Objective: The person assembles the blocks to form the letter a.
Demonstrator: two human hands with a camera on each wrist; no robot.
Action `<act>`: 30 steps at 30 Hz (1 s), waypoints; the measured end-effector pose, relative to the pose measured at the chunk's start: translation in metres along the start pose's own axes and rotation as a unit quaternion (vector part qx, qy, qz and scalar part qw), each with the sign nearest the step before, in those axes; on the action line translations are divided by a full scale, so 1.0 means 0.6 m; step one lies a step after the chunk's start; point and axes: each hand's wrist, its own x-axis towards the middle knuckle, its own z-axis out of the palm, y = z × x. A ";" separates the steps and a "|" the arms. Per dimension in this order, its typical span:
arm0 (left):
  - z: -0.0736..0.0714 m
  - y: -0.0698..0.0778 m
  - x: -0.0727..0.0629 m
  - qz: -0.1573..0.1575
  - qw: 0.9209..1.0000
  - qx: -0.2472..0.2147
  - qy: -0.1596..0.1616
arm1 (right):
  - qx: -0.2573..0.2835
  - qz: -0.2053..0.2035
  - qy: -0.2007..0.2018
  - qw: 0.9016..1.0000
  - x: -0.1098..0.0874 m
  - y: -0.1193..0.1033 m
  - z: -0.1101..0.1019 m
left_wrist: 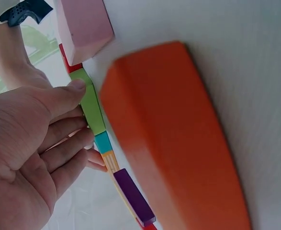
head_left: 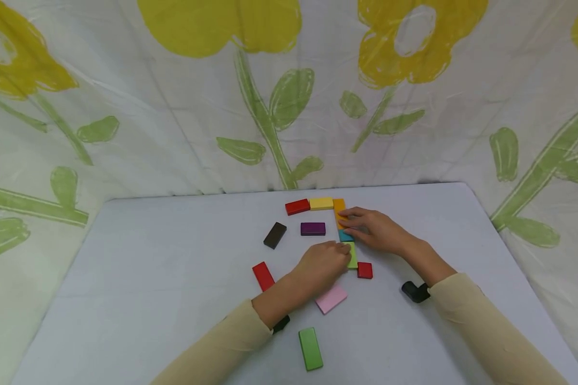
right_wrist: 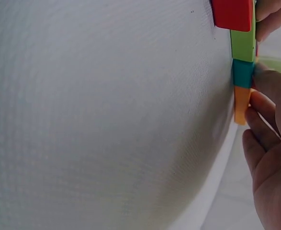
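Note:
My left hand (head_left: 320, 267) holds the light green block (head_left: 352, 255), with thumb and curled fingers along it in the left wrist view. Beyond that block's far end is the teal block (head_left: 346, 236), then the orange block (head_left: 339, 207). My right hand (head_left: 378, 231) comes from the right with fairly straight fingers. Its thumb touches the teal block (right_wrist: 243, 73), while its fingertips rest at the orange block (right_wrist: 241, 106). A small red block (head_left: 364, 270) lies beside the light green block's near end. Under my left wrist, a pink block (head_left: 332, 298) is partly covered.
A yellow block (head_left: 321, 203) and a red block (head_left: 297, 207) continue the line leftward from the orange one. Purple (head_left: 313, 229) and dark brown (head_left: 275, 235) blocks lie inside the bend. Another red block (head_left: 263, 275) and a green block (head_left: 310, 348) lie nearer on the white table (head_left: 149, 256).

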 end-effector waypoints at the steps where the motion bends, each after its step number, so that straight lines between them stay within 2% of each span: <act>1: -0.001 0.000 0.000 0.000 1.000 0.000 0.002 | 0.001 -0.002 0.000 1.000 0.000 -0.001 -0.001; 8: 0.000 0.000 0.003 0.000 1.000 -0.003 0.018 | 0.003 -0.012 0.006 1.000 -0.001 -0.001 -0.003; 18: -0.003 0.002 0.003 0.002 1.000 0.001 0.017 | 0.012 -0.012 0.007 1.000 -0.003 0.000 -0.003; 25: -0.001 0.002 0.001 -0.008 0.999 -0.025 0.021 | 0.011 -0.011 0.008 1.000 -0.004 0.001 -0.002; 30: -0.003 0.000 -0.001 -0.022 0.998 -0.061 0.001 | 0.013 -0.011 0.007 1.000 -0.004 -0.001 -0.004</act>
